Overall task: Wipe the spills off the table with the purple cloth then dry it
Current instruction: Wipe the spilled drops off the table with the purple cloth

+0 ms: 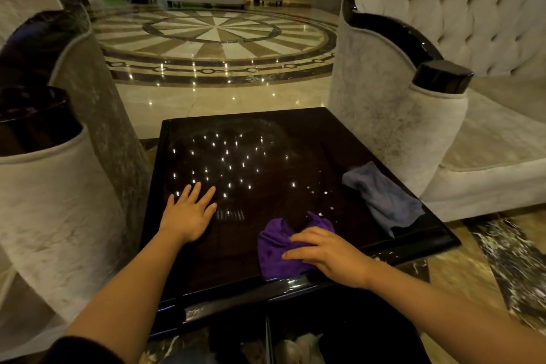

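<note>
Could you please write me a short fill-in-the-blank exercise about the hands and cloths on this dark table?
1. The right hand presses on the ____ cloth.
2. The left hand lies flat and holds ____.
3. The grey-blue cloth lies by the table's ____ edge.
4. Small white crumbs lie between the two ____.

Missing words: purple; nothing; right; cloths

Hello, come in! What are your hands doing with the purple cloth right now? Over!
Right hand pressing purple cloth on table. Left hand flat, empty. White crumbs ahead of cloth. Grey-blue cloth lying by right edge.
</note>
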